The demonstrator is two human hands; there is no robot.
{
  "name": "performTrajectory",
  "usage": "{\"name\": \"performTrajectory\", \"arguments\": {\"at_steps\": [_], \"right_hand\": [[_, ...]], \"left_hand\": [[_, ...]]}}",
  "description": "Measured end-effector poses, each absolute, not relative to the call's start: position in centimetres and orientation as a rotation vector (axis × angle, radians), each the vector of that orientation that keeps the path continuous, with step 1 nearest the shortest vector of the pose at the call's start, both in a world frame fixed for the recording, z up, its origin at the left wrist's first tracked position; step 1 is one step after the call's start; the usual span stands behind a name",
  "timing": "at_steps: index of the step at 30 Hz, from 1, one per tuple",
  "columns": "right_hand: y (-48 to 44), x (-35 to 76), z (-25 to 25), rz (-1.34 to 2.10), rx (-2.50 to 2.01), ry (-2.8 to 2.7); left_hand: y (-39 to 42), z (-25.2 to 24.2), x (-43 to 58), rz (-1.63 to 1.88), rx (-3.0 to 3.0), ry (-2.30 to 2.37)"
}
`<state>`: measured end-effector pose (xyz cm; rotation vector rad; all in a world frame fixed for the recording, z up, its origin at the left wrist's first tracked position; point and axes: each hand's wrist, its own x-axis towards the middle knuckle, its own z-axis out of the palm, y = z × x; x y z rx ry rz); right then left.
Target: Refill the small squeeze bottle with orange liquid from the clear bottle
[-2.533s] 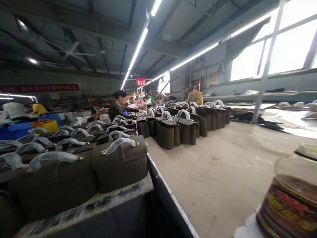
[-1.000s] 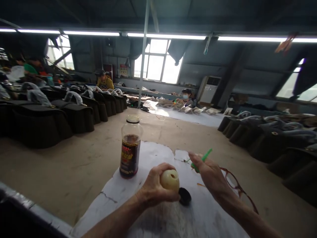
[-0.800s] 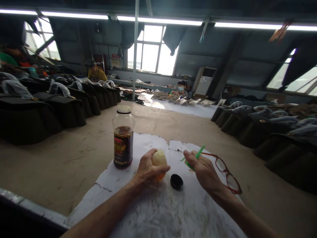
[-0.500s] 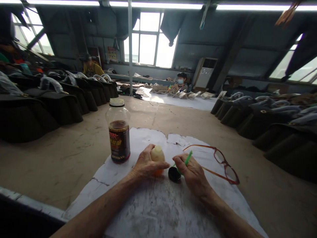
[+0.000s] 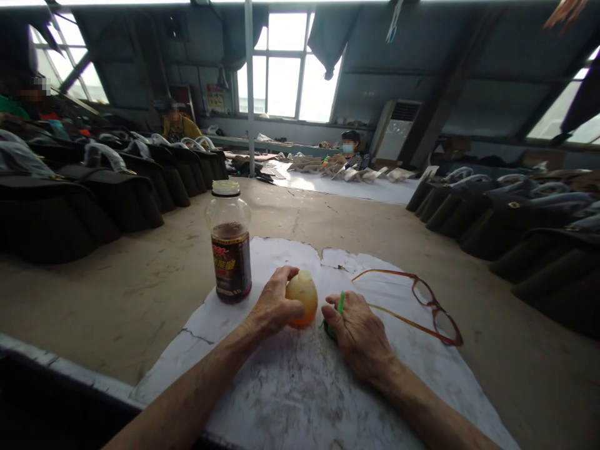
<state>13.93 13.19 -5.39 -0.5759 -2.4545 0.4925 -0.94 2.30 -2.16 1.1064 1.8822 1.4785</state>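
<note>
Bottle point(image 5: 229, 250) blocks left, glasses point(image 5: 422, 306) right.

Tan table point(image 5: 117, 294) — white sheet point(image 5: 300, 387), bottle point(image 5: 229, 250), glasses point(image 5: 422, 303).

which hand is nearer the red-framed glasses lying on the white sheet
Right. The right hand lies just beside the red-framed glasses; the left hand is farther off, holding the small yellowish bottle.

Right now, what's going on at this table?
A person sits at a long table. The left hand grips a small yellowish squeeze bottle standing on a worn white sheet. The right hand rests beside it, closed around a green tool. A capped brown jar and red glasses sit nearby, with dark handbags along both sides.
</note>
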Motion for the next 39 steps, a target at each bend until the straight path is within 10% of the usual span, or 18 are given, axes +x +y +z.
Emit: {"name": "performTrajectory", "arguments": {"at_steps": [39], "right_hand": [[13.7,15.2,-4.7,0.525,-0.637,-2.413]], "left_hand": [[2.2,-1.7,-0.4,1.338,1.277,2.086]]}}
